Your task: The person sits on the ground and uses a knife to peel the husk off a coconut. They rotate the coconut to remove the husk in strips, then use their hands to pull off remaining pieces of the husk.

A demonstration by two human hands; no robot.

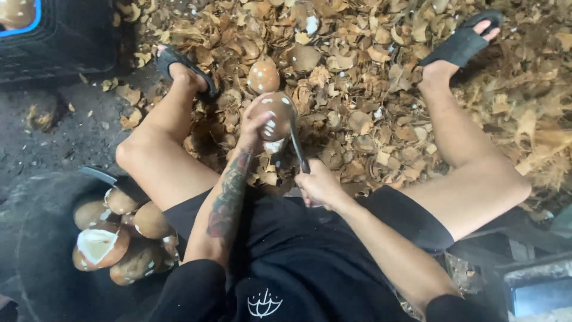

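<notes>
Between the knees, just above the lap, the left hand (255,128) grips a brown coconut (273,116), fingers wrapped over its near side and thumb up on the shell. It's roundish, so hard to call a long axis, but it looks slightly taller than wide, with the pale scraped end pointing down toward the lap and the brown dome pointing away toward the feet. White spots show where the shell has been nicked.

The right hand (319,186) is closed in a fist around the handle of a knife (298,149). The blade runs up and a bit left from the fist, long axis pointing away from the body, and its tip meets the coconut's lower right side. Can't tell how deep it bites, the picture's a bit soft there.

Another spotted coconut (263,76) lies on the ground just beyond the held one, not touching it as far as I can see. All around is a thick carpet of brown shell chips (357,77), with both feet in black sandals (462,42) planted in it, well apart.

Off to the left, beside the thigh, a black tub (42,238) holds a pile of coconuts (119,238), one cracked open showing white flesh.
</notes>
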